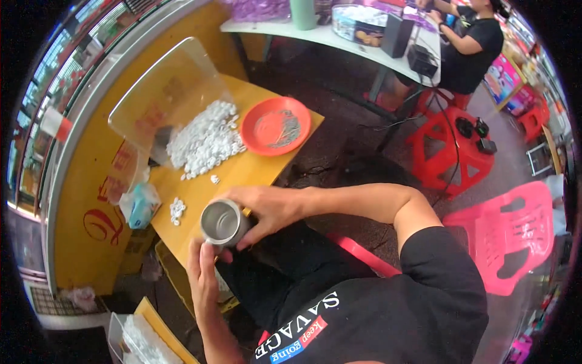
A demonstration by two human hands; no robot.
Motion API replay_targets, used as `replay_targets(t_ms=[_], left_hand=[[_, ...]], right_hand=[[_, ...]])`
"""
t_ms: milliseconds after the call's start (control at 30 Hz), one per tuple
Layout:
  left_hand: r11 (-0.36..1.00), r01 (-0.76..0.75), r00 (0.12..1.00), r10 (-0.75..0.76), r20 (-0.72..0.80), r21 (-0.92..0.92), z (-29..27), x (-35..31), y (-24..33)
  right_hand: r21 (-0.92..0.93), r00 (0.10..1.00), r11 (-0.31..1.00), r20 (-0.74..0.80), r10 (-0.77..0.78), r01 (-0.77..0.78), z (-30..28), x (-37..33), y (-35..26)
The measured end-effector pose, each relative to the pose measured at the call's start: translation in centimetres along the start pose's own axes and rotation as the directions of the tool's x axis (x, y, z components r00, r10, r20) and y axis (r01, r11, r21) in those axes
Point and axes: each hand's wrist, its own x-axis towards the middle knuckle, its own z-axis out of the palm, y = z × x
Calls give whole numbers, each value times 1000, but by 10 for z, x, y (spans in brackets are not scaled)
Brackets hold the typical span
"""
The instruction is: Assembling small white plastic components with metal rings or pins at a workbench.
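A grey metal cup [222,222] is at the near edge of the yellow table [257,173], its round mouth facing up toward me. My right hand [267,206] curves round its far and right sides, thumb along the near side. My left hand [205,267] has its fingers against the cup's lower left, by the rim. A small yellow piece shows between the cup and my right hand; I cannot make out what it is. Beyond the cup lies a heap of small white plastic pieces [206,138], with a smaller cluster [177,210] to its left.
A red plate [260,142] with thin metal pins sits on the table's right, beside a clear plastic panel [145,91]. A blue packet [141,206] is at the left edge. Red stools [451,151] and a pink chair [515,233] stand right; a person [479,45] sits at another table.
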Motion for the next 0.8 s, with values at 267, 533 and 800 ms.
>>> replay_targets(t_ms=[267,533,800], left_hand=[[989,-15,880,81,467,-145,49,56,10],[996,68,865,-89,493,61,-1,43,-31],[973,184,902,-223,369,137,-35,12,-50]], right_hand=[[-670,824,684,-537,-178,-289,-152,-97,-55],[-497,506,704,-833,-224,-507,-291,-187,-73],[-525,537,446,-836,-111,-725,-320,-80,3]])
